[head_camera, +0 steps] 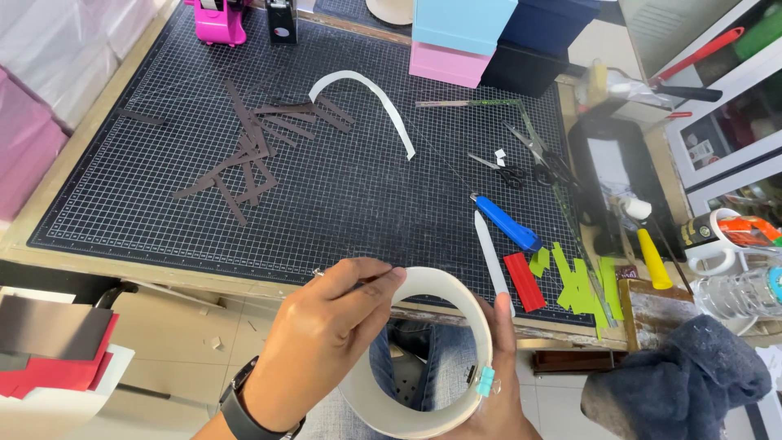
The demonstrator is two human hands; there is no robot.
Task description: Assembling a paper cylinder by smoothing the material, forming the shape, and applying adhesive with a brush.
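Note:
My left hand [326,342] pinches the near-left rim of a white paper ring [432,420], with a thin dark tool between thumb and fingers. My right hand [497,391] cups the ring from below right, one finger raised along its outer wall. A small light-blue clip [485,381] sits on the ring's right edge. The ring hangs over my lap, just in front of the black gridded cutting mat [342,204]. A black watch is on my left wrist.
On the mat lie several dark paper strips [252,155], a curved white strip [366,98], scissors [521,159], a blue utility knife [505,222], a white folding tool [491,257], a red piece [524,281] and green scraps [578,281]. Boxes [464,37] stand at the back, a dark cloth [684,383] at right.

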